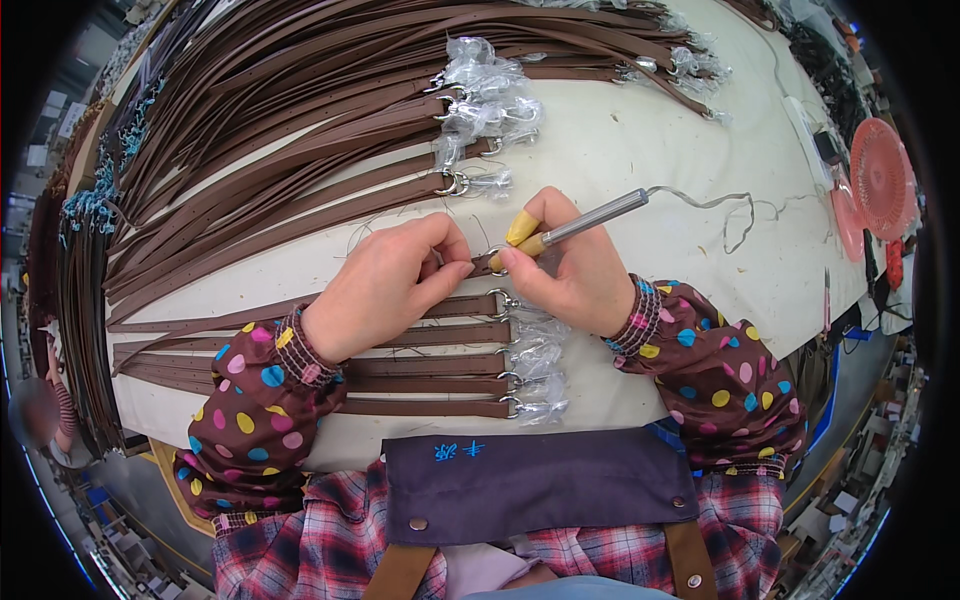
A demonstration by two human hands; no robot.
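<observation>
Near the middle of the table, my left hand (392,280) pinches the end of a brown strap (481,266) between thumb and fingers. A metal ring (497,259) sits at that strap end. My right hand (578,272) is closed round a slim pen-shaped tool (598,217) with a silver barrel, a yellowish lower part and a thin grey cord at its upper end. A yellow cover (521,227) wraps one right fingertip. The tool's lower end points at the ring; whether it touches is hidden by my fingers. Several finished-looking straps (440,362) lie just below my hands.
A large pile of brown straps (300,90) fills the far left, its metal ends wrapped in clear plastic (487,95). More wrapped ends (540,365) lie nearer me. The cord (742,215) runs right across the white tabletop (640,150). A pink fan (883,178) stands at the right.
</observation>
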